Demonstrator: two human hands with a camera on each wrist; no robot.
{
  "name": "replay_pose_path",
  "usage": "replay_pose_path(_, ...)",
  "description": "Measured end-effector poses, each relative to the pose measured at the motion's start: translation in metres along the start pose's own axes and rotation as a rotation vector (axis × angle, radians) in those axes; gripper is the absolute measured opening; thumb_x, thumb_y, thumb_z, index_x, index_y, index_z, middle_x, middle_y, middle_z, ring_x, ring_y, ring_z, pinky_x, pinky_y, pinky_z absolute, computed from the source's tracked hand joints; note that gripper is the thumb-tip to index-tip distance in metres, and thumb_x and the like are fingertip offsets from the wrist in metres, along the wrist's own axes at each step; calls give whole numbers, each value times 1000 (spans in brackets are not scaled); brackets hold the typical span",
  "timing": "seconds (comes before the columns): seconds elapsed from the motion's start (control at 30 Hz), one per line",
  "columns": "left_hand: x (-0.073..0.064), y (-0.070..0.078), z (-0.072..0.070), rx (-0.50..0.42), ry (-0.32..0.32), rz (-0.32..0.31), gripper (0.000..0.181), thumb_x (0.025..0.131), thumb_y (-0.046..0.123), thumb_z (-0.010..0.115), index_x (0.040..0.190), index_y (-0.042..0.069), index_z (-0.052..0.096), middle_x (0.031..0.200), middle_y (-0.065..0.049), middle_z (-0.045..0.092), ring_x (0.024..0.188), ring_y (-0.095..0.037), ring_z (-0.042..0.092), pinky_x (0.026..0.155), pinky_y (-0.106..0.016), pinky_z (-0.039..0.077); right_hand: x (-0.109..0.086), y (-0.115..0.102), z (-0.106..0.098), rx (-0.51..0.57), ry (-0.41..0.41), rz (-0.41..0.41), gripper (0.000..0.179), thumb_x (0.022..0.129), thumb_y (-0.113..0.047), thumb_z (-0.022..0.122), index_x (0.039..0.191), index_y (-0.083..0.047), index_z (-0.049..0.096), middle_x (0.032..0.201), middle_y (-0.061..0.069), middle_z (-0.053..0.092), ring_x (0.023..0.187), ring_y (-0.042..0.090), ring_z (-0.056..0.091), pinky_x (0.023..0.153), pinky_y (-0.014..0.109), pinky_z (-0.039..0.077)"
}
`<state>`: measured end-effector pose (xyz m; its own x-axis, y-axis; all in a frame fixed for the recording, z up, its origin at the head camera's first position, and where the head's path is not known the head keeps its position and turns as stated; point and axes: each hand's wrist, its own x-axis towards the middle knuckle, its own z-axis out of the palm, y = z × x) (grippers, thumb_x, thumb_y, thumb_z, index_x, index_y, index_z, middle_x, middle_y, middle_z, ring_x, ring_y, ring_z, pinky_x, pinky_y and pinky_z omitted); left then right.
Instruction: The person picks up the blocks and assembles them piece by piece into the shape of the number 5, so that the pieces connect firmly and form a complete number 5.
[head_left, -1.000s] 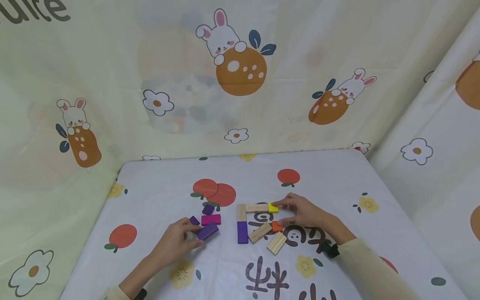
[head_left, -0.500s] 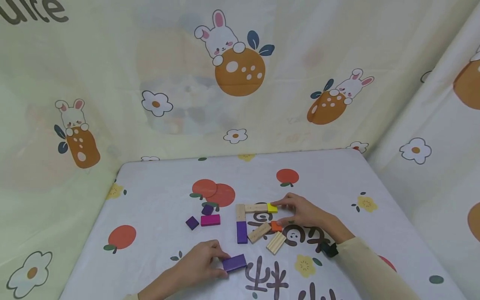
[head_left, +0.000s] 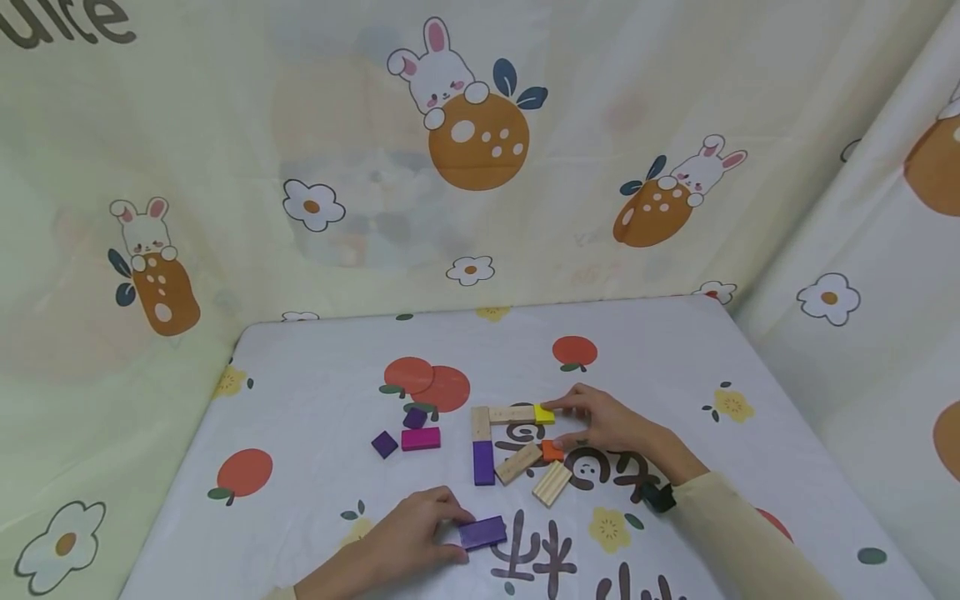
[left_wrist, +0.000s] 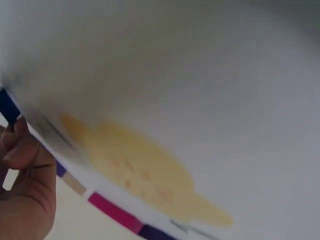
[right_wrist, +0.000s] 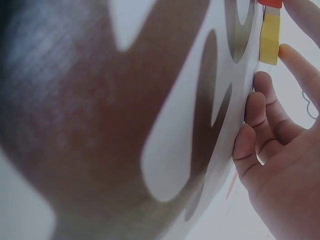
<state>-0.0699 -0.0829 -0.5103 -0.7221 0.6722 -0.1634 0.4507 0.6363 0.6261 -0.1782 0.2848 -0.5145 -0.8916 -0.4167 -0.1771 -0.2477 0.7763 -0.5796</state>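
Near the front of the table my left hand (head_left: pixel 420 533) pinches a purple wooden block (head_left: pixel 483 534) by its left end, between thumb and fingers. The left wrist view catches only a dark corner of that block. Further right, my right hand (head_left: pixel 607 425) has its index fingertip at a yellow block (head_left: pixel 543 414) and its thumb tip at an orange block (head_left: pixel 552 451). The yellow block ends a row with a plain wood block (head_left: pixel 512 415). A second plain block (head_left: pixel 481 423) forms the corner, and another purple block (head_left: pixel 483 463) extends it toward me.
Two loose plain wood blocks, one smooth (head_left: pixel 519 464) and one grooved (head_left: pixel 552 484), lie inside and below the corner. Left of it are a magenta block (head_left: pixel 421 439) and two small dark purple blocks, one nearer (head_left: pixel 385 444), one farther (head_left: pixel 415 418). A printed cloth (head_left: pixel 315 400) covers the table.
My left hand has carried the purple block from beside the magenta block toward me and to the right. The right hand has stayed at the yellow and orange blocks.
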Motion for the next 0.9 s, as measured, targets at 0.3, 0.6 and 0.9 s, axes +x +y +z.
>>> replay_pose_path(0.3, 8, 1, -14, 79, -68, 66, 31, 88, 20, 86, 119, 17, 82, 101, 13, 76, 93, 6, 65, 94, -25, 56, 0, -1, 2, 7, -1, 13, 63, 81, -42, 92, 140, -33, 70, 118, -1, 62, 104, 16, 52, 89, 33, 48)
replay_pose_path(0.6, 16, 16, -4, 138, -71, 109, 20, 91, 19, 84, 111, 17, 84, 96, 12, 78, 88, 9, 65, 84, -18, 56, 0, 0, 0, -4, 7, -22, 63, 82, -40, 92, 139, -29, 71, 118, 1, 63, 100, 16, 50, 84, 31, 44)
replay_pose_path(0.9, 28, 27, 1, 171, -85, 149, 21, 93, 21, 82, 113, 18, 84, 98, 12, 79, 90, 8, 66, 85, -16, 56, 1, 1, -1, -6, 2, -14, 63, 81, -41, 92, 139, -29, 71, 118, 0, 62, 100, 16, 50, 86, 32, 45)
